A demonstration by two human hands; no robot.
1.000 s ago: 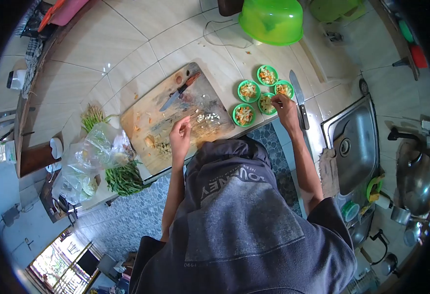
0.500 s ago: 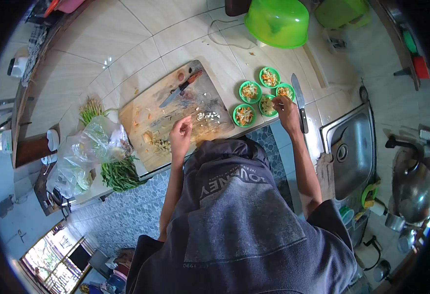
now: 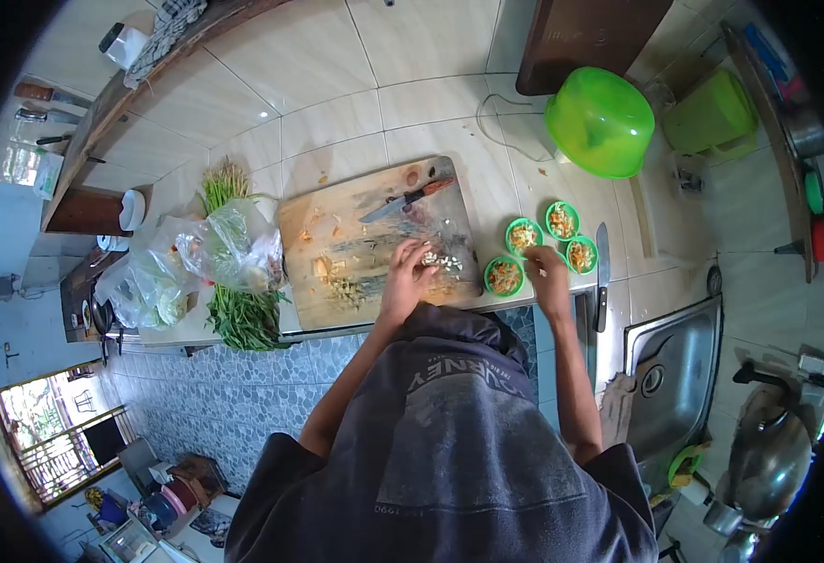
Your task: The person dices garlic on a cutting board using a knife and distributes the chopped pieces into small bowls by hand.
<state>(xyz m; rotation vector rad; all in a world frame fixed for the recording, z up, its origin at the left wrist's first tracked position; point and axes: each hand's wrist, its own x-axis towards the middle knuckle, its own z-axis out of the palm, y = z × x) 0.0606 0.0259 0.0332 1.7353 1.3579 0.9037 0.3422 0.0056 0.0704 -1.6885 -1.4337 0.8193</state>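
My left hand [image 3: 408, 281] is over the right part of the wooden cutting board [image 3: 379, 202], its fingers curled together beside small chopped white pieces [image 3: 446, 266]. Whatever lies between those fingertips is hidden. My right hand [image 3: 550, 283] is pinched above a small green bowl that it mostly covers; I cannot make out what it holds. Around it stand green bowls of chopped orange and pale vegetables: a left bowl [image 3: 504, 277], an upper one [image 3: 524, 236], a back one [image 3: 562, 220] and a right one [image 3: 581, 254].
A knife with an orange-brown handle [image 3: 406, 201] lies on the board near small chopped bits [image 3: 344, 293]. A larger knife [image 3: 602, 277] rests right of the bowls, before the sink [image 3: 674, 366]. Plastic bags [image 3: 229, 246] and leafy greens [image 3: 243, 317] lie left. A green basin [image 3: 601, 122] stands behind.
The view has shifted, so the counter appears farther left and higher relative to the sink. My left hand has moved right across the board to the white pieces. My right hand stays at the bowls.
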